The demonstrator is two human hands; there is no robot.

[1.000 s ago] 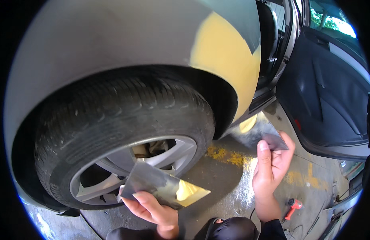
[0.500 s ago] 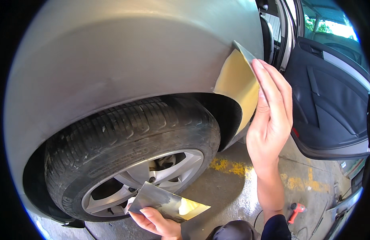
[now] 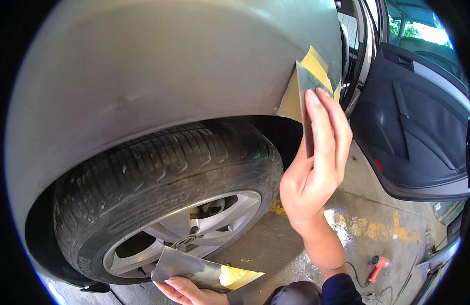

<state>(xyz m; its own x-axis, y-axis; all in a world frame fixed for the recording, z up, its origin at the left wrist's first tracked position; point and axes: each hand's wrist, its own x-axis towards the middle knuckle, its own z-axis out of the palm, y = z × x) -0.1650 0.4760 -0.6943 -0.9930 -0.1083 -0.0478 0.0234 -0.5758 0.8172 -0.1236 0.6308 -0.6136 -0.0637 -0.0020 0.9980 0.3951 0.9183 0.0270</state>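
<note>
Paste (image 3: 291, 102): yellow coat at the body panel (image 3: 169, 66)'s right edge, up and right of the tyre (image 3: 138, 178).
Right hand (image 3: 314, 170): pinching grey spreader (image 3: 306, 81) — blade over the coat, contact unclear.
Left hand (image 3: 190, 293): pinching second plate (image 3: 189, 267) by its lower left edge — yellow dollop (image 3: 231, 275) near its right corner.
Door (image 3: 418, 122): open.
Floor (image 3: 369, 208): red tool (image 3: 376, 268) right of right forearm.

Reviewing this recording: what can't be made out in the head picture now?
Head view:
Pale yellow patch on the grey car panel: partly hidden by the right hand and its flat grey metal plate.
Left hand: cut off by the lower edge.
Red pistol-shaped tool: exact kind too small to tell.
</note>
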